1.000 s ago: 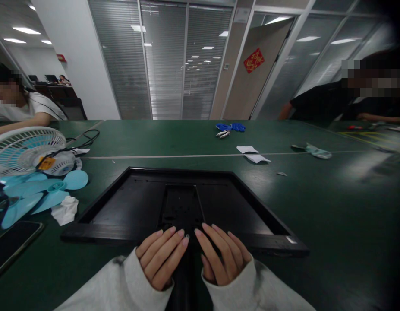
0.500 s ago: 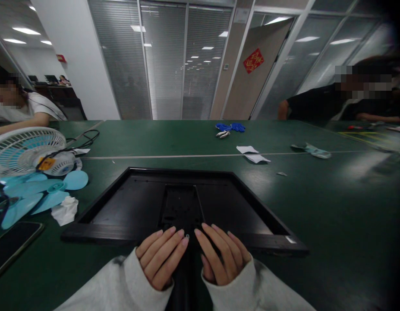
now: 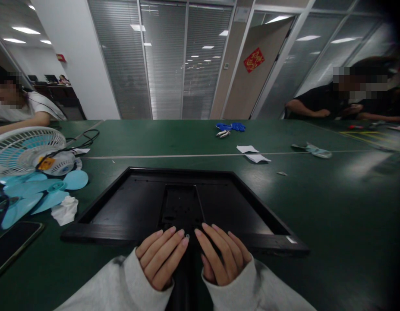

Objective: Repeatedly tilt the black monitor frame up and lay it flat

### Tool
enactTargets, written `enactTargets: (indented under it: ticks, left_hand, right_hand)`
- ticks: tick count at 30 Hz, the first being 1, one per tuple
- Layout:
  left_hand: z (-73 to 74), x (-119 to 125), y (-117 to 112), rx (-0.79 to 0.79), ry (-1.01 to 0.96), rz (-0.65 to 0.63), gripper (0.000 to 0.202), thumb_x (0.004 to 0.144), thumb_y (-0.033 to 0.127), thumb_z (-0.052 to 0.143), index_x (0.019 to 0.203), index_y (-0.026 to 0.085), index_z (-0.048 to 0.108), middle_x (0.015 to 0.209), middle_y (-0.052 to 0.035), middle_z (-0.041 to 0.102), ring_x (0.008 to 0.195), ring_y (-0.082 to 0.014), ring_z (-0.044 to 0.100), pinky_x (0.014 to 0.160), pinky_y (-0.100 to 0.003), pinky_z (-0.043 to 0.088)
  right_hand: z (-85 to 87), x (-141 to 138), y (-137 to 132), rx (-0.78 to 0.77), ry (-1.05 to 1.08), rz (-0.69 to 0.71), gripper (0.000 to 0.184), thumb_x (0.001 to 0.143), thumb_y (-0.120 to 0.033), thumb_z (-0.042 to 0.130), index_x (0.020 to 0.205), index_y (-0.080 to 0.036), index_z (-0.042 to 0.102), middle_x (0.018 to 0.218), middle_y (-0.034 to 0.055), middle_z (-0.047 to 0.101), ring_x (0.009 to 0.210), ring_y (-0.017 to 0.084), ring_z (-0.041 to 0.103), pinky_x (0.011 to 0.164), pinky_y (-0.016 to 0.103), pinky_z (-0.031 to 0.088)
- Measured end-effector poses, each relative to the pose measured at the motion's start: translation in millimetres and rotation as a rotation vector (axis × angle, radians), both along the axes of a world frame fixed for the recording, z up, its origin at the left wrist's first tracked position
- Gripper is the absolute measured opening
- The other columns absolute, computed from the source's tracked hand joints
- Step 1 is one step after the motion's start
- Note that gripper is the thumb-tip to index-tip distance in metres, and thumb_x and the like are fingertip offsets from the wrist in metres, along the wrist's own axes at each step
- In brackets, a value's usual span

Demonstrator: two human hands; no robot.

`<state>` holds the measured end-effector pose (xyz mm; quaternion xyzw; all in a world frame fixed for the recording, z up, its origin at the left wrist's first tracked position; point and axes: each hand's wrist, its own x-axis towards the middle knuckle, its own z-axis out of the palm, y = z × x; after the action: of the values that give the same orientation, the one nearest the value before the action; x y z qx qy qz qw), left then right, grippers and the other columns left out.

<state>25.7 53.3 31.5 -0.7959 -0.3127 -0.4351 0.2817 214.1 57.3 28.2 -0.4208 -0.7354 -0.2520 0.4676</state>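
A black panel [image 3: 122,203] with a raised rim lies flat on the green table [image 3: 332,224], in the lower middle of the frame. Its long axis runs across the frame, left to right, with the wider-looking edge toward the bottom. A rectangular recess [image 3: 180,201] sits at its middle, and from the near edge a dark post [image 3: 183,285] points straight to the bottom of the frame.

The left hand [image 3: 162,257] and right hand [image 3: 223,255] lie over that near edge, either side of the post, just apart from each other. Their fingers are bent and angled inward, slightly parted on the right hand and closer together on the left; whether they pinch or press anything beneath, I cannot tell. A tiny shiny bit [image 3: 187,236] shows by the left fingertips. Crumpled white paper [image 3: 65,211] lies left of the panel.
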Motion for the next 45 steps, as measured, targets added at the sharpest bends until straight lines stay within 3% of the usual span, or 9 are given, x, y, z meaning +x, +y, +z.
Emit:
enactTargets:
  ticks: [30, 45]
  left_hand:
    - [1.0, 3.2, 0.2, -0.014, -0.024, 0.009, 0.036, 0.095, 0.013, 0.033, 0.111, 0.016, 0.065, 0.110, -0.0038, 0.069, 0.111, -0.0152, 0.060, 0.098, -0.029, 0.043]
    - [0.2, 0.5, 1.6, -0.009, -0.007, 0.000, 0.036, 0.094, 0.012, 0.034, 0.112, 0.015, 0.064, 0.111, -0.0043, 0.068, 0.112, -0.0163, 0.059, 0.100, -0.030, 0.042]
  right_hand:
    - [1.2, 2.3, -3.0, -0.062, -0.007, 0.016, 0.041, 0.085, -0.011, 0.039, 0.113, -0.026, 0.064, 0.109, -0.0004, 0.068, 0.106, 0.013, 0.058, 0.098, 0.031, 0.037]
    - [-2.7, 0.9, 2.7, 0.042, -0.008, 0.004, 0.037, 0.087, -0.015, 0.039, 0.109, -0.025, 0.066, 0.106, 0.0004, 0.069, 0.103, 0.012, 0.060, 0.099, 0.030, 0.036]
